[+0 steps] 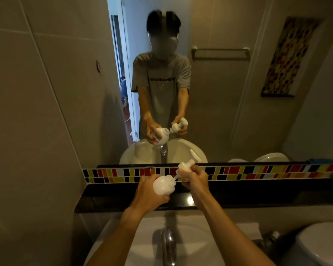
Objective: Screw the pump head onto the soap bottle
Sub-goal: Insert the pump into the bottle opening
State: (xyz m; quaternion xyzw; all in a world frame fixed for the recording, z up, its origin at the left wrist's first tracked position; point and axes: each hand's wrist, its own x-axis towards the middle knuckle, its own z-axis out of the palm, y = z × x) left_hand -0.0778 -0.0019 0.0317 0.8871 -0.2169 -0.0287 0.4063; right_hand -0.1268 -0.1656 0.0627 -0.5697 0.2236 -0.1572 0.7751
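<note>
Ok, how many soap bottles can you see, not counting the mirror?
1. The soap bottle is held in the left hand, tilted over the sink, its neck toward the pump head in the right hand. Others may sit outside view.

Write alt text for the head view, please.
Over a bathroom sink, the left hand holds a white soap bottle tilted, while the right hand holds the pump head at its neck, not yet seated. A mirror reflects this.

Bare forearms; the mirror shows a grey short-sleeved T-shirt (161,77).
</note>
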